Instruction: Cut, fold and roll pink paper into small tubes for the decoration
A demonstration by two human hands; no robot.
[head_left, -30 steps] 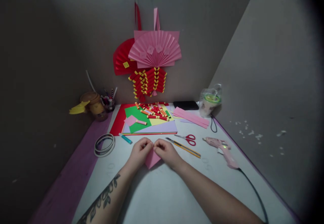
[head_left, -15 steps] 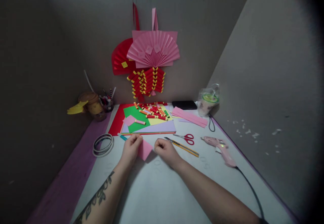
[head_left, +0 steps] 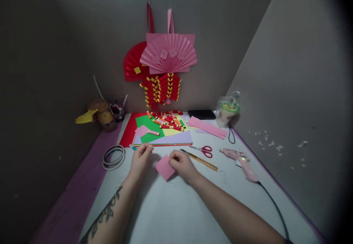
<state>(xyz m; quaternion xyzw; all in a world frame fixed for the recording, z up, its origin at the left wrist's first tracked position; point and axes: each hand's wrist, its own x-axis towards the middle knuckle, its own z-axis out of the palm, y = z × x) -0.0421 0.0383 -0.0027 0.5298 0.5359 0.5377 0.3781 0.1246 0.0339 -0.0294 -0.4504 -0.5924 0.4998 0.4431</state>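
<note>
A small pink paper square (head_left: 164, 168) hangs at an angle over the white table, its upper right side pinched by my right hand (head_left: 180, 164). To its left, my left hand (head_left: 142, 155) is closed with fingertips together, apart from the square; what those fingers hold, if anything, is too small to make out. A teal-tipped pen (head_left: 132, 147) lies partly hidden behind my left hand. Just beyond my right hand are the yellow cutter (head_left: 202, 161) and the red-handled scissors (head_left: 206, 151).
Tape rings (head_left: 113, 157) lie at left, a pink glue gun (head_left: 245, 164) with its cord at right. Small paper rolls (head_left: 168, 121) rest on coloured sheets (head_left: 149, 122) at the back. Pink strips (head_left: 206, 127), a phone (head_left: 201, 114) and cups stand near the wall.
The pink square has passed from my left hand to my right hand and shifted right. My left fingers have come off it. The view has shifted slightly.
</note>
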